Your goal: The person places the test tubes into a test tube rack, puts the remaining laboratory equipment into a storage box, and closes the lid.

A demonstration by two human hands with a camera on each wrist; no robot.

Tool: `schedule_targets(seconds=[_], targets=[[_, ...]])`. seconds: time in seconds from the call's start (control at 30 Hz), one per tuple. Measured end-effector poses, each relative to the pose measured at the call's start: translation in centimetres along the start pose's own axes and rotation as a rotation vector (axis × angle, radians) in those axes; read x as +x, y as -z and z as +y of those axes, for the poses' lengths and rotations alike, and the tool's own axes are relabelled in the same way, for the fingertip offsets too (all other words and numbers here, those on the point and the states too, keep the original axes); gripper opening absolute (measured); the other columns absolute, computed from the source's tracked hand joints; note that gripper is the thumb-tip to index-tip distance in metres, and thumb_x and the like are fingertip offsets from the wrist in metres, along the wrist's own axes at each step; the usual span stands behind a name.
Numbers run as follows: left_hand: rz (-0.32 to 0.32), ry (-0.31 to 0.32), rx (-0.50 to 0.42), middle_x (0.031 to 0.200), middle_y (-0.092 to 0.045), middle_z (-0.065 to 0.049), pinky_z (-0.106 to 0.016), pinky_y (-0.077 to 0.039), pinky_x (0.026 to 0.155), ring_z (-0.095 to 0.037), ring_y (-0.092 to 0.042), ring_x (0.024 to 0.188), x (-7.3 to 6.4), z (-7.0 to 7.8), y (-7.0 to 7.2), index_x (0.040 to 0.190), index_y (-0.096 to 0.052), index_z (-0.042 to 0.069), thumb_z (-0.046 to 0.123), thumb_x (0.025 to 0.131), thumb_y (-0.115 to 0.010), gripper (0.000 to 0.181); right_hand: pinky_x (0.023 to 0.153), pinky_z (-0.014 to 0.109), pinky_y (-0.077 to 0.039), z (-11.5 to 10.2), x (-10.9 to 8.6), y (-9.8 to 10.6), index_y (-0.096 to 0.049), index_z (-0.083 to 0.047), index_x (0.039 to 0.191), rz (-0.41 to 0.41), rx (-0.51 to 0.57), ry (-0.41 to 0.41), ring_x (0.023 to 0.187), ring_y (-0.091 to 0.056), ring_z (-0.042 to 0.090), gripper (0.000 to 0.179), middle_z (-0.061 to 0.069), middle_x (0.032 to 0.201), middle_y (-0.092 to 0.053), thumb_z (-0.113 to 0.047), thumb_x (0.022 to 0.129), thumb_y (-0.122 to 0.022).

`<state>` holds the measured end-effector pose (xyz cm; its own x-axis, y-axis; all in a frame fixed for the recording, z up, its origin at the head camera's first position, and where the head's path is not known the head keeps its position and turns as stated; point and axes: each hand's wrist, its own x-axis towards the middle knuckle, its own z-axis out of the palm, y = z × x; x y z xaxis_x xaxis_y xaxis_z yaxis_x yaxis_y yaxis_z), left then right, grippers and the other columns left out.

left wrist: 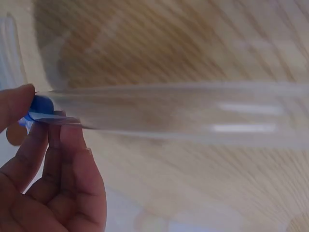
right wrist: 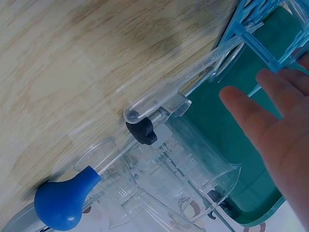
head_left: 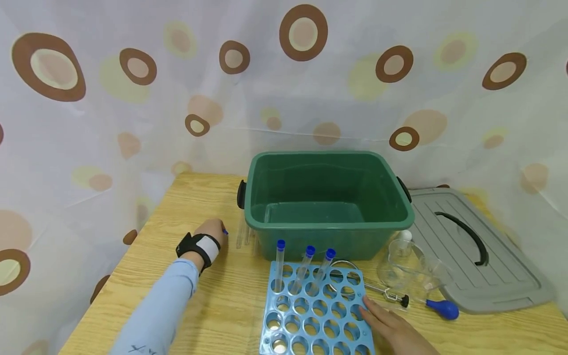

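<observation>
My left hand point(head_left: 212, 230) is over the table to the left of the green tub. In the left wrist view its thumb and fingers pinch the blue cap point(left wrist: 42, 105) of a clear test tube point(left wrist: 183, 113), which extends sideways. A light-blue test tube rack point(head_left: 310, 316) stands in front of the tub, with three blue-capped test tubes point(head_left: 279, 268) in its holes; two of them lean. My right hand point(head_left: 390, 328) has its fingertips against the rack's right edge, fingers fairly straight. In the right wrist view those fingers point(right wrist: 248, 113) partly hide the rack.
A green tub point(head_left: 330, 241) stands behind the rack. More clear tubes point(head_left: 240, 231) lie at its left side. To the right are glassware point(head_left: 395, 271), a blue rubber bulb point(head_left: 445, 309), a clamp with a black knob point(right wrist: 141, 130), a plastic pipette point(right wrist: 159, 96) and a grey lid point(head_left: 501, 283).
</observation>
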<state>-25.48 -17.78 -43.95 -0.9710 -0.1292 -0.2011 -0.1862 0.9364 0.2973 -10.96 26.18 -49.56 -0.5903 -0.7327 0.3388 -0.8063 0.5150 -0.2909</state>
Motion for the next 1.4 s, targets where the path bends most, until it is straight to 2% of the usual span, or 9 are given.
schedule_targets(seconds=[0.1,0.3,0.6,0.67,0.77,0.93,1.1,1.4], targets=[[0.045,0.007,-0.02,0.101,-0.068,-0.019,-0.039,-0.052,0.074,-0.028,-0.064,0.085,0.1,-0.7,0.6,0.105,-0.066,-0.004,0.014,0.093,-0.055,0.024,0.077,0.036,-0.05,0.0,0.1,0.1,-0.022,-0.018,0.15,-0.004,0.003,0.0,0.139,-0.004,-0.011,0.08,-0.009,0.158,-0.008,-0.067,0.088,-0.036],[0.162,-0.021,-0.068,0.106,-0.066,-0.023,-0.04,-0.054,0.075,-0.033,-0.066,0.088,-0.1,-1.9,2.0,0.113,-0.062,-0.007,0.015,0.096,-0.05,0.03,0.076,0.035,-0.05,0.2,0.2,0.3,-0.022,-0.017,0.15,0.0,0.01,0.02,0.139,-0.004,-0.011,0.081,-0.01,0.158,-0.006,-0.067,0.088,-0.037],[0.385,-0.035,-0.317,0.11,-0.061,-0.03,-0.047,-0.05,0.083,-0.041,-0.06,0.099,-1.8,-2.9,5.4,0.12,-0.053,-0.012,0.014,0.098,-0.045,0.035,0.076,0.034,-0.05,0.2,0.1,0.4,-0.022,-0.017,0.15,-0.006,0.018,0.026,0.139,-0.004,-0.01,0.081,-0.009,0.158,-0.007,-0.065,0.087,-0.041],[0.413,-0.029,-0.365,0.11,-0.061,-0.03,-0.047,-0.049,0.082,-0.041,-0.06,0.099,-2.3,-2.9,6.1,0.12,-0.053,-0.011,0.016,0.097,-0.046,0.036,0.076,0.034,-0.05,0.2,0.2,0.3,-0.022,-0.017,0.15,-0.006,0.031,0.028,0.139,-0.004,-0.01,0.081,-0.009,0.158,-0.007,-0.065,0.088,-0.039],[0.423,-0.025,-0.424,0.11,-0.061,-0.028,-0.046,-0.049,0.081,-0.039,-0.059,0.1,-3.1,-2.9,7.0,0.121,-0.054,-0.009,0.018,0.097,-0.046,0.037,0.077,0.034,-0.05,0.2,0.2,0.3,-0.021,-0.017,0.15,-0.002,0.024,0.033,0.139,-0.004,-0.01,0.08,-0.009,0.158,-0.007,-0.065,0.088,-0.037],[0.421,-0.042,-0.502,0.11,-0.059,-0.026,-0.044,-0.048,0.083,-0.037,-0.058,0.101,-4.3,-2.2,8.5,0.12,-0.054,-0.007,0.02,0.096,-0.046,0.037,0.077,0.033,-0.05,0.2,0.2,0.3,-0.02,-0.017,0.151,0.012,0.014,0.048,0.139,-0.005,-0.009,0.08,-0.009,0.158,-0.006,-0.065,0.088,-0.036],[0.463,-0.085,-0.525,0.108,-0.061,-0.024,-0.044,-0.048,0.084,-0.035,-0.058,0.098,-5.1,-0.9,10.1,0.117,-0.057,-0.005,0.02,0.095,-0.047,0.036,0.078,0.032,-0.049,0.2,0.2,0.3,-0.021,-0.016,0.15,0.011,0.014,0.046,0.14,-0.005,-0.009,0.079,-0.008,0.158,-0.006,-0.065,0.089,-0.035],[0.529,-0.209,-0.55,0.102,-0.062,-0.02,-0.039,-0.048,0.079,-0.03,-0.059,0.092,-6.9,1.9,11.9,0.113,-0.059,-0.003,0.023,0.095,-0.05,0.033,0.079,0.032,-0.05,0.1,0.2,0.3,-0.02,-0.02,0.15,-0.024,0.027,0.008,0.138,-0.006,-0.011,0.078,-0.012,0.158,-0.006,-0.064,0.089,-0.038]])
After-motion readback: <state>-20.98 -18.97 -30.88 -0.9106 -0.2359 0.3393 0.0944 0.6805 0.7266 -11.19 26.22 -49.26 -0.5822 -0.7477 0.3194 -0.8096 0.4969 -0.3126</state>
